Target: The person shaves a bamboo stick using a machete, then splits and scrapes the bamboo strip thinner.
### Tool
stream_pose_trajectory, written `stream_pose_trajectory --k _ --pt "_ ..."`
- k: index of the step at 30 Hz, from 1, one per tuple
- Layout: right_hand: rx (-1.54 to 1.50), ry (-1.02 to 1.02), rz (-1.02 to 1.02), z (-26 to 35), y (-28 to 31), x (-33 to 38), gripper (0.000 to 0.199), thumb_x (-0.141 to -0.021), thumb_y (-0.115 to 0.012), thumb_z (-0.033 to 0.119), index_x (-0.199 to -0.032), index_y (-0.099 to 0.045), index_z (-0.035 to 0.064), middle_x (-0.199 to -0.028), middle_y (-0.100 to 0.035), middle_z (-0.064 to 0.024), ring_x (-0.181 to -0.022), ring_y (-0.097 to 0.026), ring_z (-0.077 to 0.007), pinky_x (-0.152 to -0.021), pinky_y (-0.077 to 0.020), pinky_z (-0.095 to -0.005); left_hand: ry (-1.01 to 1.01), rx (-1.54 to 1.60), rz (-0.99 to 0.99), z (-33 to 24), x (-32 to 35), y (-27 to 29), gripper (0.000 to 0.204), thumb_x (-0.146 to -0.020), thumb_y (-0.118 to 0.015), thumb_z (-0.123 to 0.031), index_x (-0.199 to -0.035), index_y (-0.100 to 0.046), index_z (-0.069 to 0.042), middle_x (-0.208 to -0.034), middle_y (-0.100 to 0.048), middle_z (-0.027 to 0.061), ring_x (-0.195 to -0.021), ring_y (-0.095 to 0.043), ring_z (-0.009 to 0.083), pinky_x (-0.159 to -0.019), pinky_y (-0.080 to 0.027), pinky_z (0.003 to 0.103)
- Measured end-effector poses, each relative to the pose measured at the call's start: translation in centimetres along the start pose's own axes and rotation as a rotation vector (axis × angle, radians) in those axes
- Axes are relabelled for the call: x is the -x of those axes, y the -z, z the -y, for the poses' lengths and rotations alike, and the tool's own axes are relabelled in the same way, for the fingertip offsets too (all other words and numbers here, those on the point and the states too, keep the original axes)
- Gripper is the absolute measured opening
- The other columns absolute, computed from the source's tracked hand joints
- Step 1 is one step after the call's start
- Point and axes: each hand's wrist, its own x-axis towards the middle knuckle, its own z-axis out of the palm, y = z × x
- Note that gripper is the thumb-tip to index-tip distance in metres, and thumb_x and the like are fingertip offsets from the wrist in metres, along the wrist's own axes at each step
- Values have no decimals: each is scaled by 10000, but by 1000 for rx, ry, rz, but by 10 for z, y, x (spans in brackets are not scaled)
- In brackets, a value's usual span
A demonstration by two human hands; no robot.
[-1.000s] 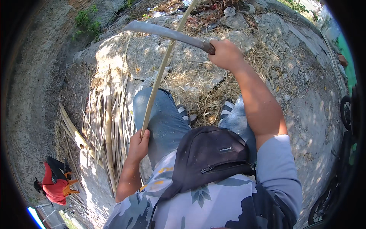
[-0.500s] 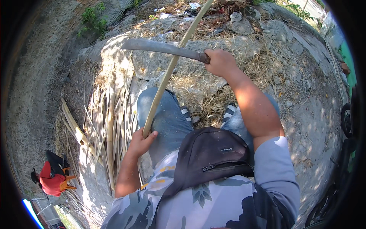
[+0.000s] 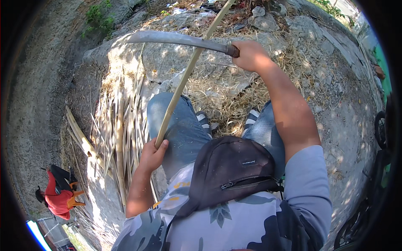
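Note:
My left hand point(image 3: 153, 155) is closed round the near end of a long split bamboo strip point(image 3: 181, 87), beside my left thigh. The strip slants up and away to the right, past the top of the picture. In my right hand point(image 3: 250, 56) is the dark wrapped handle of a machete point(image 3: 180, 38). Its long, slightly curved blade points left and crosses the strip's far part; whether the edge touches the strip I cannot tell. Pale curled shavings point(image 3: 226, 104) lie on the ground between and beyond my feet.
Many thin bamboo strips point(image 3: 132, 121) and thicker split poles point(image 3: 87, 146) lie to my left. A black bag point(image 3: 234, 169) rests on my lap. A person in red point(image 3: 58, 198) sits on an orange chair at far left. Stones point(image 3: 264, 23) lie ahead; a motorcycle point(image 3: 360, 213) stands at right.
My right hand and the machete have moved a little farther away along the strip, the hand also slightly right. The left hand keeps its hold, shifted barely. The person in red has moved an arm.

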Motion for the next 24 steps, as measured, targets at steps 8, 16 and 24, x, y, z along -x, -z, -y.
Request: stream_pose_trajectory --k 8,16,24 --pt "-20 -129 28 8 3 6 169 -820 -648 183 -975 -708 154 -925 -729 -112 -929 -705 -330 -813 -552 -498 16 51 79 7 -6 7 475 -988 -651 -447 -918 -644 23 -689 -544 -20 -655 -471 94 -581 -404 299" --pt "117 367 35 44 -25 5 153 -753 -720 236 -883 -681 163 -796 -700 -92 -848 -689 -355 -761 -536 -494 46 140 40 25 -9 3 505 -1029 -571 -465 -867 -626 10 -677 -532 -3 -640 -461 107 -572 -400 316" --pt "-1 -228 16 -1 -5 7 199 -783 -692 202 -972 -695 142 -911 -722 -124 -931 -702 -332 -812 -548 -495 57 152 134 27 -15 8 506 -1035 -550 -484 -871 -618 -10 -697 -541 -15 -643 -466 94 -574 -397 294"
